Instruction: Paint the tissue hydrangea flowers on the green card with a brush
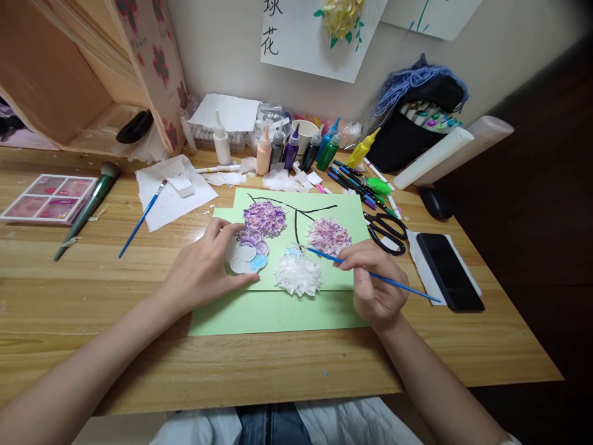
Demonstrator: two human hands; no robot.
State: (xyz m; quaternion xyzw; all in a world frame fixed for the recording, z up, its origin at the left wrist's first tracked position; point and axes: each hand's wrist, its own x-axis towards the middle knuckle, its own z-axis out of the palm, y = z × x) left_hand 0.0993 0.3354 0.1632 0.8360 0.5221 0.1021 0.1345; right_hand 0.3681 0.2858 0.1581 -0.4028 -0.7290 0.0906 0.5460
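My left hand [199,262] grips a small flower-shaped paint palette [241,259] by its edges, with purple and light blue paint in its wells. In my right hand [377,278] is a thin blue paintbrush [324,254], its tip over the top of a white tissue-paper flower [299,275]. A few light blue dabs show on that flower's upper edge. Above it on the green paper [278,315] are a purple-tinted flower [264,217] and a pinkish-purple flower [330,235]. Black branch lines run between the three flowers.
Several paint bottles [291,148] stand along the back beside a paper cup [306,131]. Black-handled scissors [389,233] and a phone [449,271] lie on the right. To the left are another paintbrush [141,219], a makeup brush [88,207] and a palette case [49,198].
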